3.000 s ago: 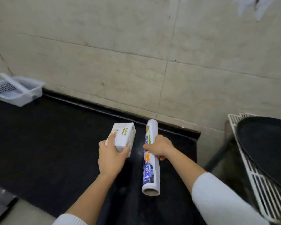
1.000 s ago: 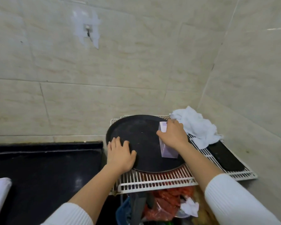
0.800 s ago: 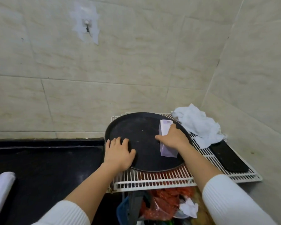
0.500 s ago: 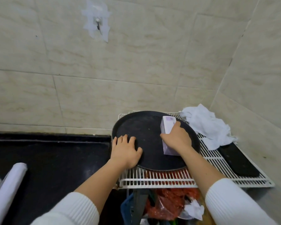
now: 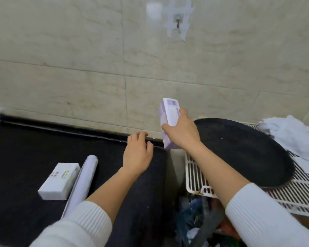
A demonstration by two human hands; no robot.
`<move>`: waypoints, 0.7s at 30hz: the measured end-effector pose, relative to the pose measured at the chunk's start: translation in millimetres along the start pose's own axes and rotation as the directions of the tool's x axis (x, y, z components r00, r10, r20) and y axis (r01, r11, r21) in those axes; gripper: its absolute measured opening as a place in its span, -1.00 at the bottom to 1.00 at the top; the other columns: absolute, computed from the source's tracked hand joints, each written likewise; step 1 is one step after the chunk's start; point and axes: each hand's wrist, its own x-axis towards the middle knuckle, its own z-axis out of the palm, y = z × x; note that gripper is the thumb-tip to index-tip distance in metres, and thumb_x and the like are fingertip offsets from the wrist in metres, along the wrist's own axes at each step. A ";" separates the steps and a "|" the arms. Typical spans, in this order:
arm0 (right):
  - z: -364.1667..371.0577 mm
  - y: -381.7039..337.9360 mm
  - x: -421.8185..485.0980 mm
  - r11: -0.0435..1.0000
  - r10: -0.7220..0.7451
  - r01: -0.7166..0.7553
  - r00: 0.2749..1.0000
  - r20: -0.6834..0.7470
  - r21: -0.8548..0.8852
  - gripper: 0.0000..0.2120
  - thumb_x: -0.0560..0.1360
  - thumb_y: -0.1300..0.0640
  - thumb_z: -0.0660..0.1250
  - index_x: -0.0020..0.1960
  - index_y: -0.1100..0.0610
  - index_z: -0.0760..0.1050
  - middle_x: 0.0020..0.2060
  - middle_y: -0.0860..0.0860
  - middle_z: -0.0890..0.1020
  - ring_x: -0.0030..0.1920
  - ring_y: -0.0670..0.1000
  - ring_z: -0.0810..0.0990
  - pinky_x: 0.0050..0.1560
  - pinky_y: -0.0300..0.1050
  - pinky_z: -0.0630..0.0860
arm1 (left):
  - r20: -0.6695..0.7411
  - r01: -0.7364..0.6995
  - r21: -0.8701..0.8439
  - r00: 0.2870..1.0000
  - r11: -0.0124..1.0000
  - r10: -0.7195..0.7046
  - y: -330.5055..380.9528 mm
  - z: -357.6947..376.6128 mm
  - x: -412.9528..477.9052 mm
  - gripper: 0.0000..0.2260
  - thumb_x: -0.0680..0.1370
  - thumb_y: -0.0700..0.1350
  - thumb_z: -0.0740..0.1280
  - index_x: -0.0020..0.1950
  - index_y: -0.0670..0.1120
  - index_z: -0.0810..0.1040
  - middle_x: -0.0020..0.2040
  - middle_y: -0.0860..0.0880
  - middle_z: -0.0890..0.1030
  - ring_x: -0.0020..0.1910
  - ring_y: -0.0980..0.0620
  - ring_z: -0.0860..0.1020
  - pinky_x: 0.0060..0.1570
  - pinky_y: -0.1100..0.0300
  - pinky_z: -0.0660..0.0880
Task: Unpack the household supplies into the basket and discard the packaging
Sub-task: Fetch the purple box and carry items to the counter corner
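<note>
My right hand (image 5: 181, 132) grips one tall lilac-and-white box (image 5: 169, 122), thumb on the near left edge and fingers wrapped round the right side, holding it upright in the air above the gap between the black countertop (image 5: 25, 150) and the white wire rack (image 5: 292, 191). The box has printed panels too blurred to read. My left hand (image 5: 137, 154) is empty, fingers loosely curled, hovering over the counter's far right corner. On the counter, near left, one white box (image 5: 59, 178) lies flat, touching one white roll (image 5: 81, 182). One round black tray (image 5: 243, 150) sits on the rack, a crumpled white cloth (image 5: 292, 138) at its far right. Beige tiled wall (image 5: 78, 68) behind.
</note>
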 end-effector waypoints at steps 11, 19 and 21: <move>226.2 -64.0 -90.3 0.977 0.213 -0.202 0.942 0.259 -0.069 -0.33 0.44 -0.08 0.35 0.42 0.13 0.16 0.19 0.14 0.50 0.09 0.19 0.56 -0.15 -0.04 0.46 | -0.042 0.232 -0.067 0.971 0.970 -0.235 -233.0 -104.0 -87.5 -0.74 0.57 -0.18 0.18 0.26 -0.06 0.40 0.25 0.00 0.44 0.29 0.00 0.32 0.13 0.20 0.29; 298.3 -48.0 -151.0 0.886 0.444 -0.371 0.852 0.278 -0.278 -0.32 0.45 -0.08 0.33 0.42 0.13 0.11 0.22 0.17 0.47 0.13 0.21 0.54 -0.03 0.07 0.54 | 0.166 0.516 0.155 0.827 0.842 -0.538 -336.7 -109.9 -170.0 -0.58 0.56 -0.17 0.20 0.42 -0.19 0.28 0.40 -0.22 0.31 0.38 -0.20 0.23 0.29 -0.10 0.34; 304.4 -45.4 -154.3 0.880 0.451 -0.372 0.850 0.272 -0.295 -0.31 0.45 -0.06 0.33 0.43 0.12 0.09 0.23 0.17 0.46 0.13 0.21 0.53 -0.01 0.09 0.55 | 0.226 0.505 0.215 0.807 0.836 -0.546 -348.3 -104.6 -175.9 -0.53 0.57 -0.14 0.20 0.47 -0.21 0.22 0.48 -0.27 0.22 0.46 -0.24 0.15 0.41 -0.11 0.23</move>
